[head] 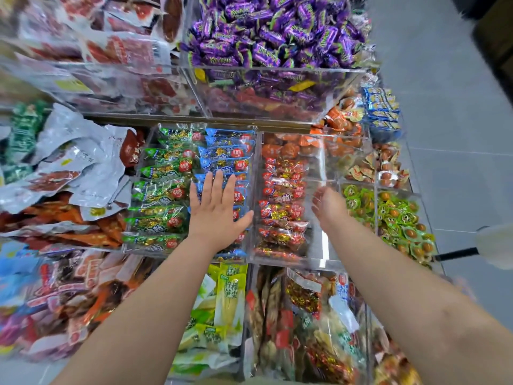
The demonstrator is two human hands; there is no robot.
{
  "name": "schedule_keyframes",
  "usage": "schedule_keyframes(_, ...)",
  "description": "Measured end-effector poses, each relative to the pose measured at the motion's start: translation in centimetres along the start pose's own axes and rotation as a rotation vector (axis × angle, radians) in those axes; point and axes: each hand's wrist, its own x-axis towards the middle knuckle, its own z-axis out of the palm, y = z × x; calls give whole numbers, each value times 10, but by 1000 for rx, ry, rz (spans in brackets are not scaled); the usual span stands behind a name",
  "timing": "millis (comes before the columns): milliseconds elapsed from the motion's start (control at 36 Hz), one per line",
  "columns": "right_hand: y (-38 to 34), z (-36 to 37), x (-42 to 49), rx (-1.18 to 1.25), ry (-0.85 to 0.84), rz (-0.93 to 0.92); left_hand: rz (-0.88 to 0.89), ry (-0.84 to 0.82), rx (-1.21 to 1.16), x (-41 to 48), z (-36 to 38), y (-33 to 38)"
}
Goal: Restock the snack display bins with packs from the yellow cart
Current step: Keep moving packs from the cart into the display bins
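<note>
Bins of clear acrylic crowd the whole frame in tiers; purple candies heap the one at upper centre; at mid-frame one bin holds green packs and blue packs in two neat rows, and its neighbour to the right holds red packs. Flat on the blue packs lies the left hand, fingers straight and spread; the right hand hovers blurred at the right edge of the red packs, and whether it grips anything cannot be told.
</note>
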Motion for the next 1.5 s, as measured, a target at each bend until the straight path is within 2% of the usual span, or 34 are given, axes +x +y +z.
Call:
schedule_keyframes(250, 29, -54, -85, 202, 77, -131, -17, -14, -239, -2, -26, 9)
schedule_keyframes(306, 32, -66, -105, 268, 107, -156, 25, 69, -320, -9, -40, 21)
schedule_keyframes(389, 40, -89, -136, 297, 147, -216, 247, 255, -481, -31, -53, 55)
schedule_keyframes(417, 46, -98, -145, 301, 150, -227, 305, 230, -593, -42, -54, 69)
schedule_keyframes(444, 52, -107, -155, 312, 145, -231, 354, 135, -716, -54, -53, 84)
schedule_keyframes(500, 70, -126, -171, 331, 162, -219, 432, -142, -851, -80, -41, 113)
schedule_keyframes(556, 96, -148, -186, 385, 242, -175, 473, -350, -832, -105, -23, 141)
schedule_keyframes(639, 151, -189, -206, 543, 385, -49, 428, -628, -787, -139, 7, 170)
schedule_keyframes(694, 196, -218, -223, 555, 472, 48, 474, -771, -698, -161, 24, 181)
schedule_keyframes(778, 263, -253, -258, 601, 582, 216, 478, -908, -600, -190, 48, 193)
schedule_keyframes(944, 373, -298, -330, 796, 741, 392, 238, -1142, -494, -243, 84, 211)
schedule_keyframes(1083, 447, -326, -382, 979, 784, 451, 203, -1233, -405, -288, 105, 234)
schedule_keyframes(1194, 480, -346, -410, 938, 817, 527, 211, -1240, -325, -318, 122, 260)
schedule_keyframes(1389, 496, -403, -434, 770, 795, 616, 449, -1176, -86, -352, 139, 311)
schedule_keyframes(1500, 483, -444, -431, 693, 802, 590, 554, -1123, -6, -355, 136, 333)
